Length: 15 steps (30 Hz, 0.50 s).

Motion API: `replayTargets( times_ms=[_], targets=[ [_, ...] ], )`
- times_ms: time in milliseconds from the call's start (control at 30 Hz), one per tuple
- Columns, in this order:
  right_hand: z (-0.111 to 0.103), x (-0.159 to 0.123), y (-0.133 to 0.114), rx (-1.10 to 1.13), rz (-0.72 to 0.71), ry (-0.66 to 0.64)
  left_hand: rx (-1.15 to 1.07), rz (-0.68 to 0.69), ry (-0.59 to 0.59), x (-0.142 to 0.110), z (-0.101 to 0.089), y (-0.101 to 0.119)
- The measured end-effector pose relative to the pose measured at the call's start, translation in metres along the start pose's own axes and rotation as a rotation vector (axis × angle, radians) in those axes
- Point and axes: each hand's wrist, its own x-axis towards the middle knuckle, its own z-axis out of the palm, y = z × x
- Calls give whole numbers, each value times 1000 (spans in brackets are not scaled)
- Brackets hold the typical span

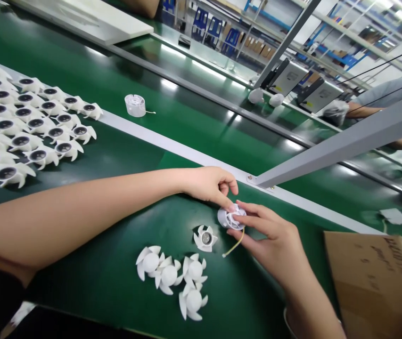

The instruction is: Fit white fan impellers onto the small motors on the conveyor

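Note:
A round white fan housing (225, 218) with white blades inside and a short yellowish cable sits in my right hand (274, 231), whose fingers grip its side and rim. From the far left side, my left hand (209, 184) reaches over with its thumb tip on the blades. Its other fingers are loosely curled, apart from the thumb. A loose white fan impeller (206, 238) lies hub-side up close to the housing. Nearer to me, several more impellers (168, 274) lie with their domed caps upward on the green table (109, 292).
Many white impellers (24, 113) stand in rows at left. Beyond the light rail (172, 147), another fan housing (135, 105) rests on the green conveyor (193, 113). A slanted metal post (328, 143) and a cardboard box (363, 278) are at right. Another person's arm (363, 107) shows at far right.

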Motion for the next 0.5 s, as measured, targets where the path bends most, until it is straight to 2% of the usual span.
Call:
replayTargets(
  times_ms=[67,100,133,200,233,267,300,367,433,500],
  targets=[
    [-1,5,5,65,-59,-107,-114,89,47,-3,-6,-2],
    [-1,8,7,41,-72,-98,-185,118,78,-5,-9,-3],
    [-1,11,10,-29,-61,-38,-242,133,102,-6,-12,-3],
    [-6,14,13,-224,38,181,-267,142,81,-9,-17,-1],
    [-10,14,15,-294,114,267,-233,138,24,-11,-18,1],
    [-16,12,16,-320,190,297,-165,131,-59,-13,-17,3],
    [-23,8,17,-304,253,262,-67,124,-152,-14,-15,6],
    [-39,-2,19,-216,341,47,180,123,-292,-18,-9,11],
    [-51,-12,21,-128,404,-218,403,139,-318,-19,-2,15],
    [-56,-18,22,-82,460,-381,497,137,-283,-18,1,16]
  ],
)
